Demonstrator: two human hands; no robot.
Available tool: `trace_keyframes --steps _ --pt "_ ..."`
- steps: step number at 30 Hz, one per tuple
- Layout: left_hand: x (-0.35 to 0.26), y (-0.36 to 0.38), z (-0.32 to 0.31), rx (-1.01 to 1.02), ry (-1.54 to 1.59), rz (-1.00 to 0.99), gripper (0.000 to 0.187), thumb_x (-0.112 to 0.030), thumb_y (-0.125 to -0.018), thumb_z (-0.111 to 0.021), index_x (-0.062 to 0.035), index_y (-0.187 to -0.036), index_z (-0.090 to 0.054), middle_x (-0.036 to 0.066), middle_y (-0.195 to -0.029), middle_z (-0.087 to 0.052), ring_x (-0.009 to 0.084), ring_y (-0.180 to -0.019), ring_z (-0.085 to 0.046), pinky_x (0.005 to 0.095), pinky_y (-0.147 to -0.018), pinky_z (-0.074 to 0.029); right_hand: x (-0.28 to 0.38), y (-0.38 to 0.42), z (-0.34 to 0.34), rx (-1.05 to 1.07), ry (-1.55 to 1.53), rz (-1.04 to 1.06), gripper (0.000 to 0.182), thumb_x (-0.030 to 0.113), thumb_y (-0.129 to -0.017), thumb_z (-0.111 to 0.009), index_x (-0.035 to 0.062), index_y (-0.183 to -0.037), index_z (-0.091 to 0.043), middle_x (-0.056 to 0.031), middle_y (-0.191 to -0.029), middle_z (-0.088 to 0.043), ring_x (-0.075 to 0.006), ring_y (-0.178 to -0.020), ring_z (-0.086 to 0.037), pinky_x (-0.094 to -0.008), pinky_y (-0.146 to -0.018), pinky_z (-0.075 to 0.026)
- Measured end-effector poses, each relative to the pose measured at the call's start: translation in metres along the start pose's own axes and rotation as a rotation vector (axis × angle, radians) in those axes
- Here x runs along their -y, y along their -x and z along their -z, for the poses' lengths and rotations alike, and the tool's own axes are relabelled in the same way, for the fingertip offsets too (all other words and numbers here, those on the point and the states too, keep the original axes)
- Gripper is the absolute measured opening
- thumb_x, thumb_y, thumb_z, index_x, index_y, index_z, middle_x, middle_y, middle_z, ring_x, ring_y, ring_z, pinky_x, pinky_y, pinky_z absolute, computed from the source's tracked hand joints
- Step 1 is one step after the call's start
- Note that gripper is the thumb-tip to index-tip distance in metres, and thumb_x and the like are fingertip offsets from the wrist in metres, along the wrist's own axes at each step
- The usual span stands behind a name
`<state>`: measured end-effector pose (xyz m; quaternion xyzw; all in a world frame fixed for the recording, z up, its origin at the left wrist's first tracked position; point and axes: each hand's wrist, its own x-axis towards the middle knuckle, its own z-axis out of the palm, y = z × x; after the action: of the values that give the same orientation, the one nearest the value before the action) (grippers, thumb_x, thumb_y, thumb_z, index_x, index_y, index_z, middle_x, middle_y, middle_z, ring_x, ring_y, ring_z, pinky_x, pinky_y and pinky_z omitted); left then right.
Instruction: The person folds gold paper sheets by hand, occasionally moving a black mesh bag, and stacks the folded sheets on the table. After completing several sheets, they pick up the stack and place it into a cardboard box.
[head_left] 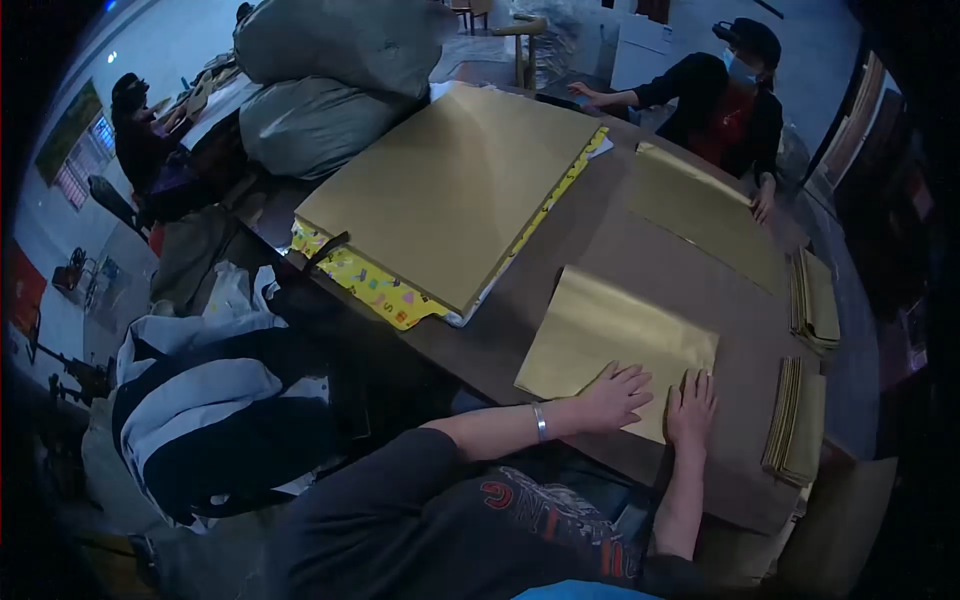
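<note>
A folded sheet of golden-brown paper [600, 325] lies on the brown table before me. My left hand [613, 397] rests flat on its lower part, fingers stretched toward the right. Close beside it, my right hand [691, 408] is laid flat along the paper's right edge, fingers pointing away from me. Neither hand grips anything. The surface under both palms is hidden. To the right, a stack of folded brown paper [795, 420] sits near the table edge, with a second folded stack [815, 298] beyond it.
A large pile of brown sheets [450, 190] over yellow printed material [375, 290] covers the table's left. Grey sacks [325, 75] stand behind it. Across the table, a co-worker [730, 95] touches another brown sheet [705, 210]. Another person [150, 140] sits far left.
</note>
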<state>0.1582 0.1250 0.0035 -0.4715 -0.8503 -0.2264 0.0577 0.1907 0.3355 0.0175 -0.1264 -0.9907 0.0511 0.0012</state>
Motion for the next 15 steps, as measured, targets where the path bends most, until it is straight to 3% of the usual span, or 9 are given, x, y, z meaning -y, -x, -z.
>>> trace_keyframes --steps 3,8,12,15 --pt "0.008 0.008 0.004 0.031 -0.003 0.055 0.053 -0.041 -0.088 -0.057 -0.0115 -0.131 -0.051 0.018 -0.145 -0.036 0.0355 -0.138 -0.028 0.0562 -0.109 -0.024 0.002 -0.001 0.005 0.007 -0.003 -0.003 0.052 0.038 -0.099 -0.036 0.0080 -0.142 -0.039 -0.0161 -0.154 -0.024 -0.0314 -0.144 -0.016 -0.0522 -0.115 -0.014" --pt "0.050 0.049 0.038 -0.035 -0.126 0.258 0.063 -0.052 -0.087 -0.054 -0.0114 -0.135 -0.049 0.020 -0.147 -0.033 0.0369 -0.139 -0.026 0.0591 -0.108 -0.023 0.003 0.002 0.006 0.019 -0.007 -0.020 0.053 0.037 -0.099 -0.035 0.0083 -0.144 -0.035 -0.0176 -0.153 -0.023 -0.0321 -0.144 -0.015 -0.0520 -0.116 -0.012" --pt "0.049 0.032 0.051 0.108 -0.241 0.418 0.068 -0.053 -0.085 -0.056 -0.0113 -0.138 -0.046 0.020 -0.149 -0.031 0.0394 -0.139 -0.023 0.0631 -0.107 -0.021 0.002 0.000 0.008 0.004 -0.025 0.008 0.052 0.036 -0.098 -0.039 0.0078 -0.142 -0.038 -0.0209 -0.150 -0.027 -0.0364 -0.142 -0.018 -0.0548 -0.114 -0.015" --pt "0.046 -0.010 0.021 0.143 -0.185 0.297 0.069 -0.053 -0.087 -0.054 -0.0101 -0.139 -0.043 0.021 -0.149 -0.030 0.0370 -0.140 -0.023 0.0632 -0.106 -0.022 -0.002 -0.001 0.001 -0.018 -0.084 -0.001 0.055 0.039 -0.097 -0.039 0.0071 -0.142 -0.038 -0.0209 -0.152 -0.025 -0.0356 -0.143 -0.016 -0.0541 -0.115 -0.013"
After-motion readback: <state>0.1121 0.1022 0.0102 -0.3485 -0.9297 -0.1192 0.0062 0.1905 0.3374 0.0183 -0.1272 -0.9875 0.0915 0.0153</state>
